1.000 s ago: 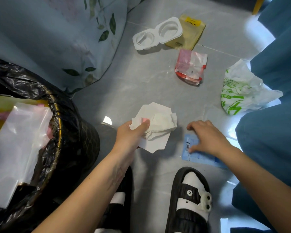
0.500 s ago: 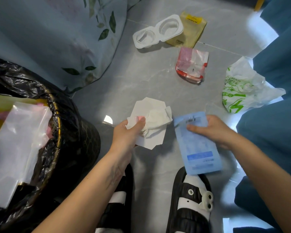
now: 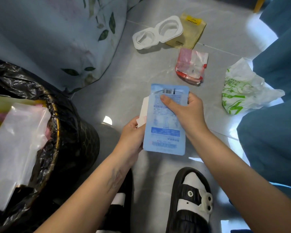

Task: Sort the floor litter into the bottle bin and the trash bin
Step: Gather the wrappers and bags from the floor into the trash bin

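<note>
A flat blue packet (image 3: 165,121) was held above the grey floor (image 3: 141,84), upright in front of the person, its barcode end away from them. The right hand (image 3: 187,113) pinched its upper part, thumb across the printed face and fingers curled round the right edge. The left hand (image 3: 133,133) gripped crumpled white paper (image 3: 144,108), which lay against the packet's left edge and mostly behind it; only a strip of the paper showed. Whether the left fingers also clasped the packet could not be told.

To the left stood the trash bin (image 3: 71,132), lined with a black bag (image 3: 23,81) folded over its rim. Inside it lay a clear plastic bag (image 3: 18,140) with something pink at its edge, and something yellow showed behind it.

More litter lay on the floor beyond the hands: a red and white wrapper (image 3: 191,68) just past the packet, a white two-cup plastic tray (image 3: 158,31) farther off, overlapping a yellow pouch (image 3: 191,33), and to the right a crumpled white bag with green print (image 3: 240,88) near a blue cloth (image 3: 275,101).

A pale sheet with a leaf pattern (image 3: 65,39) hung at the upper left. Two black and white slippers (image 3: 191,200) showed at the bottom, the left one largely hidden by the forearm.
</note>
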